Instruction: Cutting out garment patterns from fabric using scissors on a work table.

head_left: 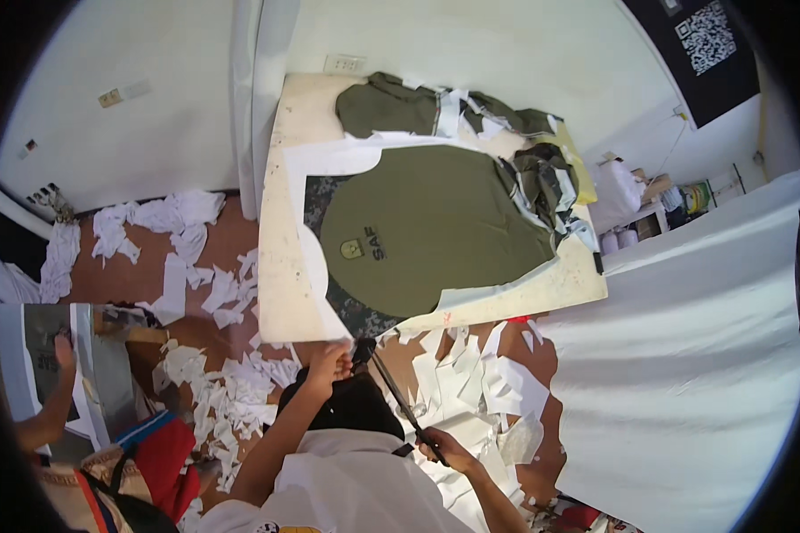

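Note:
An olive-green garment panel (444, 213) with a small dark print lies flat on the table. Camouflage fabric (322, 200) shows beside it, over a white sheet (316, 271). At the near table edge, my left hand (327, 369) is closed, fingertips at the lower corner of the sheet; what they pinch is too small to make out. Lower and to the right, my right hand (451, 451) grips one end of a long, thin dark strap or rod (398, 398). Its upper end reaches a black object (363, 353) beside my left hand.
More olive garments (391, 107) lie along the table's (284, 306) far side. White paper scraps (471, 373) cover much of the floor. At left, another person's hand (64, 351) rests over a dark panel on a second table. A white curtain (684, 355) hangs at right.

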